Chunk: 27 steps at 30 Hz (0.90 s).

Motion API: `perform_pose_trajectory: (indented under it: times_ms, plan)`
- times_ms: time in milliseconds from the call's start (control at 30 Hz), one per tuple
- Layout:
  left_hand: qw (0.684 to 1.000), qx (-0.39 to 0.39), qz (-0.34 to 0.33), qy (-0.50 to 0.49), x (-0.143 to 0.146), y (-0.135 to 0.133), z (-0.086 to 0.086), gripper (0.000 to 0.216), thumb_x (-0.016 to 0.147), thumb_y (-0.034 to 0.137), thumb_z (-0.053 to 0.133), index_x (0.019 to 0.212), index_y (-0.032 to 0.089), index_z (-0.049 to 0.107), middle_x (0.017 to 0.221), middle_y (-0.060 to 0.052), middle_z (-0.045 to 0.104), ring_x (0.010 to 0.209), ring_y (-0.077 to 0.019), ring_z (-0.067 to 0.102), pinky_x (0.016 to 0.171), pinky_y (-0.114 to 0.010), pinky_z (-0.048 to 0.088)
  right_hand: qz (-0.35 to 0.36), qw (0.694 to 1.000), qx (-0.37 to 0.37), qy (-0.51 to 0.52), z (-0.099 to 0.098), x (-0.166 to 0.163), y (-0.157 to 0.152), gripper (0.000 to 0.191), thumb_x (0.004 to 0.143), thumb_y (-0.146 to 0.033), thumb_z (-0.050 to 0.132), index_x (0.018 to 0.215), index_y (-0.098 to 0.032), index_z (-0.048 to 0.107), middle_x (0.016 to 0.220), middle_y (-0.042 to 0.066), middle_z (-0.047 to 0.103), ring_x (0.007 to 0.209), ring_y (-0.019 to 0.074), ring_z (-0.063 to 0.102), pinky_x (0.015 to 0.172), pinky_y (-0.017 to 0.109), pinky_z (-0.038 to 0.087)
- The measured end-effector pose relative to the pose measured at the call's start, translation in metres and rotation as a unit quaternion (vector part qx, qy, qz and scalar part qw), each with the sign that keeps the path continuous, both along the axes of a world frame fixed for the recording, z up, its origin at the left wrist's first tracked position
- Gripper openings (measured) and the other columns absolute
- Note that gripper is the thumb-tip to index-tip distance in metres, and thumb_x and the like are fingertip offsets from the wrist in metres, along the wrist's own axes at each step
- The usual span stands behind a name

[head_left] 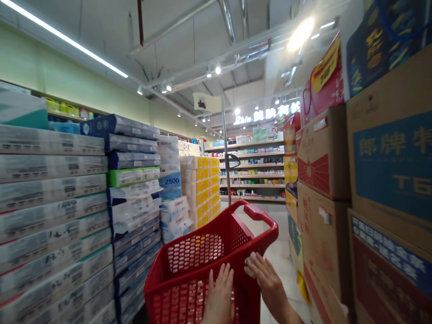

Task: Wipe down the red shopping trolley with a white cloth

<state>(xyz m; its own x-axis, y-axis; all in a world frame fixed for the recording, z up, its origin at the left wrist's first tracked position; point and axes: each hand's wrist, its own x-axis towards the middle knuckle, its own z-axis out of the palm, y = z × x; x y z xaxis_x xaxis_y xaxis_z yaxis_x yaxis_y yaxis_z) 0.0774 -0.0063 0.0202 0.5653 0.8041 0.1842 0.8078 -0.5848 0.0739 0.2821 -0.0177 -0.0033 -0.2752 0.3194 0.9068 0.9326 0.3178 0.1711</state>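
Observation:
A red plastic shopping cart (pixel 202 270) with mesh sides stands in front of me, its handle (pixel 259 213) at the far upper right end. My left hand (pixel 221 288) rests against the near side of the cart, its fingers stretched out and holding nothing. Just to the right, my right hand (pixel 268 279) presses a small crumpled white wad (pixel 250 265), which looks like a wipe or cloth, against the cart's side. Part of the wad is hidden under the fingers. From behind the cart rises a metal pole with a small pale flag (pixel 208 103).
Stacked packs of paper goods (pixel 54 211) line the left, with yellow and white packs (pixel 202 191) farther on. Cardboard boxes (pixel 320 234) are piled close on the right. Shelves of small goods (pixel 253 171) stand at the back. Pale floor (pixel 283 256) shows between cart and boxes.

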Motion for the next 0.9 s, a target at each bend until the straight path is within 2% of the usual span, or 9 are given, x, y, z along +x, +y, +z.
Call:
perform_pose_trajectory:
  times_ms: [100, 167, 233, 400, 467, 600, 667, 767, 900]
  plan:
    - [1.0, 0.0, -0.005, 0.016, 0.006, 0.007, 0.008, 0.079, 0.06, 0.022, 0.041, 0.135, 0.016, 0.018, 0.143, -0.003, 0.012, 0.132, -0.0237, 0.008, 0.106, -0.051, 0.006, -0.062, 0.994, 0.067, 0.061, 0.053, 0.026, 0.011, 0.042, 0.083, -0.007, 0.029, 0.115, -0.022, 0.053, 0.121, 0.006, 0.053, 0.118, 0.0214, 0.041, 0.093, 0.044, 0.039]
    - [1.0, 0.004, 0.011, 0.021, 0.009, 0.008, 0.015, 0.079, 0.059, 0.023, 0.041, 0.135, 0.016, 0.019, 0.143, -0.003, 0.013, 0.132, -0.0239, 0.009, 0.106, -0.05, 0.006, -0.089, 0.991, 0.077, 0.069, 0.069, 0.036, 0.015, 0.042, 0.083, -0.007, 0.028, 0.111, -0.021, 0.056, 0.119, 0.006, 0.054, 0.117, 0.0223, 0.042, 0.091, 0.044, 0.04]
    - [0.999, 0.008, 0.041, 0.023, 0.01, 0.009, 0.019, 0.079, 0.058, 0.023, 0.041, 0.134, 0.016, 0.021, 0.142, -0.003, 0.014, 0.131, -0.0234, 0.011, 0.107, -0.049, 0.007, -0.084, 0.994, 0.058, 0.028, 0.057, 0.037, 0.014, 0.041, 0.082, -0.007, 0.031, 0.109, -0.022, 0.057, 0.116, 0.004, 0.056, 0.114, 0.0214, 0.045, 0.089, 0.041, 0.044]
    - [0.991, 0.023, 0.128, 0.033, -0.005, 0.016, 0.014, 0.077, 0.058, 0.021, 0.039, 0.133, 0.015, 0.024, 0.142, -0.003, 0.018, 0.131, -0.0212, 0.015, 0.106, -0.048, 0.009, -0.009, 0.995, 0.014, -0.098, -0.005, 0.02, -0.004, 0.036, 0.078, -0.01, 0.04, 0.105, -0.027, 0.058, 0.104, -0.002, 0.063, 0.095, 0.0163, 0.059, 0.077, 0.028, 0.051]
    - [0.988, 0.022, 0.146, 0.037, -0.013, 0.017, 0.009, 0.076, 0.059, 0.019, 0.037, 0.133, 0.014, 0.025, 0.142, -0.004, 0.02, 0.131, -0.0212, 0.015, 0.105, -0.049, 0.011, -0.006, 0.997, -0.002, -0.074, 0.004, 0.023, -0.011, 0.037, 0.08, -0.011, 0.04, 0.109, -0.026, 0.055, 0.109, -0.001, 0.061, 0.102, 0.0167, 0.056, 0.081, 0.03, 0.049]
    - [0.988, 0.023, 0.149, 0.046, -0.018, 0.009, 0.012, 0.073, 0.061, 0.016, 0.034, 0.133, 0.012, 0.026, 0.142, -0.006, 0.02, 0.131, -0.0202, 0.016, 0.105, -0.049, 0.011, -0.05, 0.994, 0.05, 0.08, 0.073, 0.052, -0.005, 0.039, 0.084, -0.008, 0.031, 0.114, -0.019, 0.052, 0.119, 0.007, 0.054, 0.119, 0.0206, 0.04, 0.093, 0.043, 0.039]
    - [0.988, 0.021, 0.148, 0.045, -0.016, 0.005, 0.017, 0.072, 0.062, 0.016, 0.034, 0.133, 0.011, 0.025, 0.142, -0.007, 0.02, 0.131, -0.0199, 0.016, 0.104, -0.05, 0.012, -0.083, 0.986, 0.047, 0.135, 0.095, 0.061, 0.008, 0.037, 0.083, -0.008, 0.031, 0.111, -0.016, 0.055, 0.12, 0.01, 0.053, 0.121, 0.0223, 0.037, 0.094, 0.045, 0.037]
    - [0.99, 0.011, 0.138, 0.042, -0.015, 0.003, 0.021, 0.071, 0.063, 0.018, 0.034, 0.133, 0.011, 0.025, 0.142, -0.007, 0.02, 0.131, -0.0196, 0.017, 0.104, -0.051, 0.012, -0.078, 0.989, -0.045, 0.116, 0.089, 0.045, 0.023, 0.039, 0.079, -0.003, 0.032, 0.104, -0.016, 0.059, 0.114, 0.009, 0.057, 0.119, 0.0214, 0.04, 0.094, 0.043, 0.037]
    - [0.99, 0.02, 0.13, 0.04, -0.019, 0.006, 0.017, 0.069, 0.065, 0.019, 0.035, 0.133, 0.012, 0.025, 0.143, -0.007, 0.019, 0.131, -0.0204, 0.017, 0.104, -0.053, 0.012, 0.01, 0.988, -0.155, 0.001, 0.065, 0.006, 0.023, 0.04, 0.078, -0.003, 0.038, 0.105, -0.023, 0.059, 0.118, 0.002, 0.056, 0.118, 0.0187, 0.04, 0.098, 0.039, 0.032]
